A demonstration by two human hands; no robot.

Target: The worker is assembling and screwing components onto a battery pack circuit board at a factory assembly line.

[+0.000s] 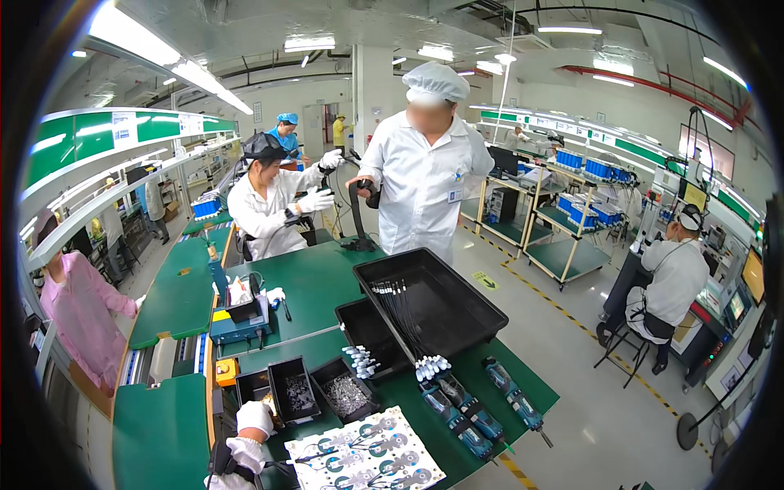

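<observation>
My left hand, in a white glove, reaches over a small black bin at the lower left. Its fingers dip toward the bin and are mostly hidden, so I cannot make out a hold. A black device is strapped round that forearm. My right hand is out of sight. Beside the left hand stand a black bin of small dark parts and another bin of small silvery parts. Close by lies a white fixture board bearing several grey flat parts with round ends.
A large black tray holds black cables with white ends. Teal power screwdrivers lie at the green table's right. Across the table, a person in white stands beside another gloved worker. A blue box sits left.
</observation>
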